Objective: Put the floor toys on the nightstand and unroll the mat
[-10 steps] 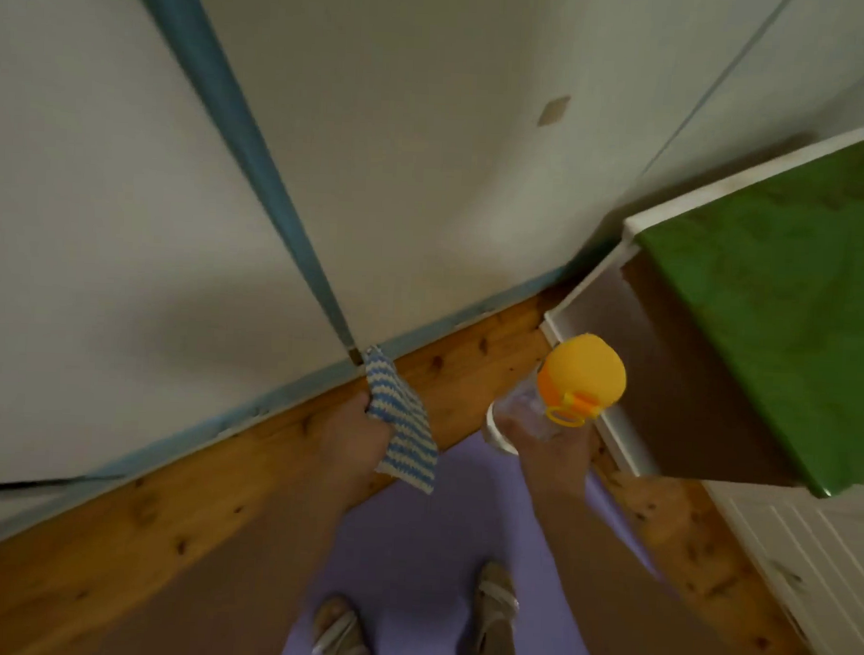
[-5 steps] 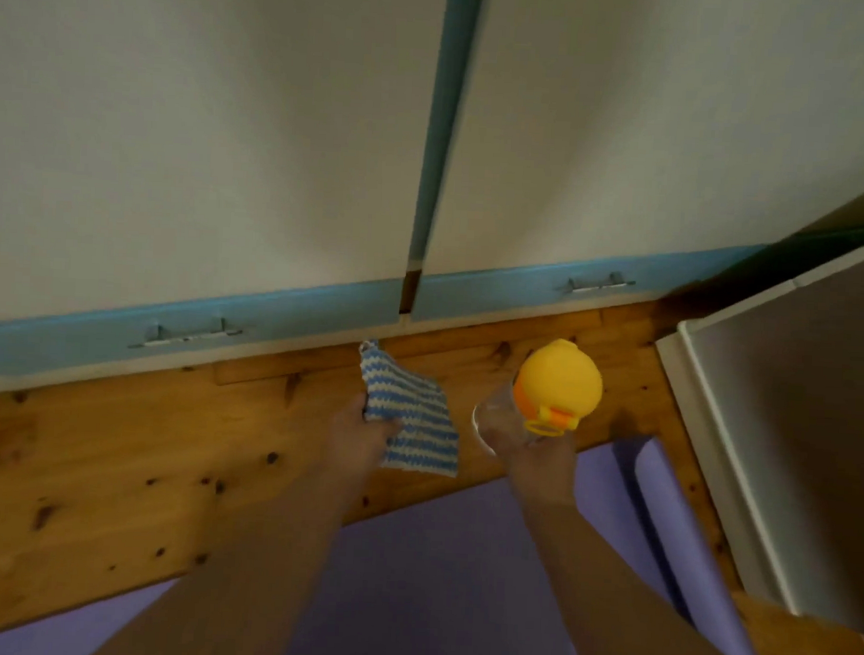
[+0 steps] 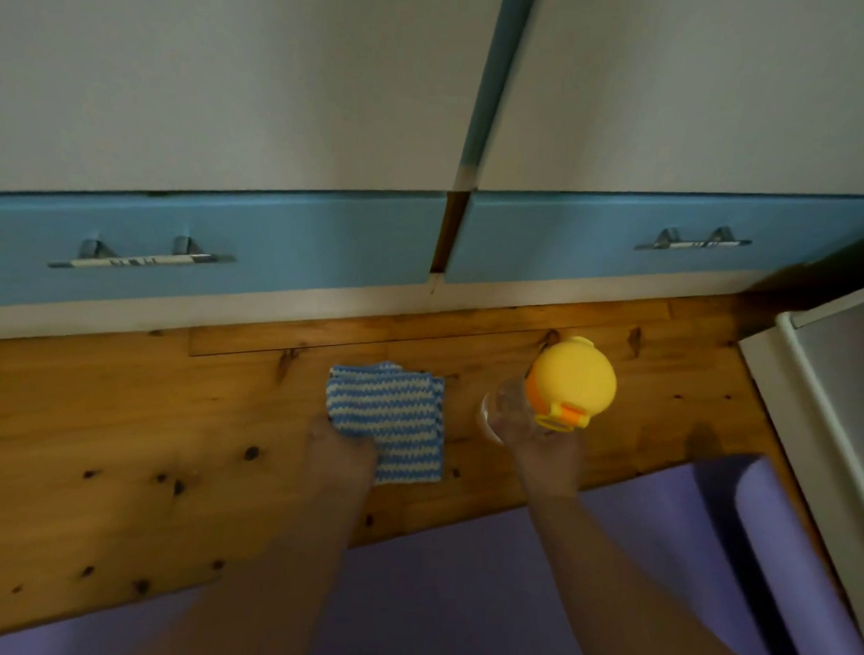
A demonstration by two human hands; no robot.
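My left hand (image 3: 340, 454) grips the lower left corner of a blue-and-white striped knitted cloth (image 3: 391, 419), which hangs flat above the wooden floor. My right hand (image 3: 543, 451) holds a clear bottle with a round yellow cap (image 3: 571, 383) and an orange clasp, tilted toward me. A purple mat (image 3: 483, 592) lies on the floor under my arms, its rolled end (image 3: 753, 519) at the right beside the white nightstand (image 3: 822, 418).
Two blue drawer fronts (image 3: 225, 249) with metal handles run along the bottom of a white wardrobe ahead. The wooden floor (image 3: 118, 437) is bare between the drawers and the mat. The nightstand's side fills the right edge.
My view has swung left from the nightstand's green top and down to the drawers and floor. Both hands keep their objects; the cloth now hangs flatter and the mat's rolled end shows.
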